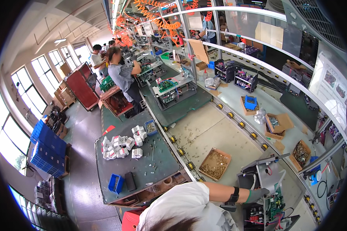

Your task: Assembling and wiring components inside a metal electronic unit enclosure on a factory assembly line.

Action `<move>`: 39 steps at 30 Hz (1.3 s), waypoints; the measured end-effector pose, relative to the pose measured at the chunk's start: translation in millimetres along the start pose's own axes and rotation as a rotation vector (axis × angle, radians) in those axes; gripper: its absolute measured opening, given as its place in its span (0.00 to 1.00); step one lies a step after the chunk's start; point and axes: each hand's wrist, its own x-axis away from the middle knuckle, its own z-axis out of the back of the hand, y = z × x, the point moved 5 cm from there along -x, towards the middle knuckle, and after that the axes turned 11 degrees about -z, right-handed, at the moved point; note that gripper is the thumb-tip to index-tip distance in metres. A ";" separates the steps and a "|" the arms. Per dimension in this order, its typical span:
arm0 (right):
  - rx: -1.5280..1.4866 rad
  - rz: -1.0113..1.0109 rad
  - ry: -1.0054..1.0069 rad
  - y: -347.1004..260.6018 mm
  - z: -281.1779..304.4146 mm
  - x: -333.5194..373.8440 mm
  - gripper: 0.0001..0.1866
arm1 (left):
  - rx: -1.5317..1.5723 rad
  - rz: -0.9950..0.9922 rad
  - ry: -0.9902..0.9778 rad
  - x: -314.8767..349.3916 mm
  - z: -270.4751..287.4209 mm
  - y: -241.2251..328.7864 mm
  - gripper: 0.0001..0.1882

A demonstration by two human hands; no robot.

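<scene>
Reaching across the lower right of the frame, my bare forearm ended in a grey-gloved hand (257, 195) set against an open grey metal case (273, 175). My fingers met its lower inner part, though I could not tell whether they were clenched on anything there or only resting. A black wristband (233, 195) sat just behind the glove, and my white sleeve (181, 202) filled the bottom centre.

The case stood at the lower right of the frame, with a green circuit board (275, 204) beneath my hand and red and black wires (278, 221) below that. To its left, near the centre, a cardboard box (209, 175) held many small brassy pieces, close to a row of yellow rollers (241, 124).

Left of the rollers, a dark green tabletop (142, 177) carried a heap of white plastic parts (121, 152), loose bits of metal, a blue bin (115, 184) and, just beside the bin, a black block (130, 181). At the upper centre a co-worker in a checked shirt (119, 75) stood near another frame bearing a green board (166, 84). Orange coiled hoses (169, 25) hung above, and blue crates (48, 158) were stacked at the left.
</scene>
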 end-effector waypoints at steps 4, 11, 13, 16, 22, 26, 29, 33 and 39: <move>0.024 -0.035 -0.039 15.6 -8.3 -28.6 0.24 | 0.031 0.009 -0.259 -12.3 -24.7 21.8 0.15; 0.067 -0.163 -0.080 66.7 -20.3 -54.3 0.22 | 0.250 0.005 -0.021 -36.6 -47.8 42.1 0.13; 0.077 -0.191 -0.103 79.2 -27.2 -64.8 0.22 | 0.341 0.009 -0.050 -55.6 -49.1 42.6 0.14; 0.093 -0.235 -0.123 102.9 -33.9 -87.0 0.21 | 0.320 0.014 0.037 -63.7 -54.5 54.7 0.13; 0.136 -0.334 -0.197 159.9 -47.5 -120.8 0.20 | -0.411 -0.467 -0.007 -9.0 -48.9 144.9 0.21; 0.191 -0.420 -0.217 199.7 -32.7 -123.4 0.19 | -1.362 -0.940 0.021 12.7 -14.1 159.8 0.19; 0.252 -0.539 -0.130 236.6 39.9 -95.4 0.18 | -1.855 -0.988 -0.234 12.9 -13.5 147.0 0.12; 0.137 -0.283 -0.138 102.2 -10.5 -55.0 0.23 | -1.893 -0.796 -0.456 22.8 20.8 140.2 0.23; 0.699 -0.412 0.025 -14.8 -29.0 27.3 0.30 | -2.091 -0.854 -0.522 12.2 26.0 134.5 0.17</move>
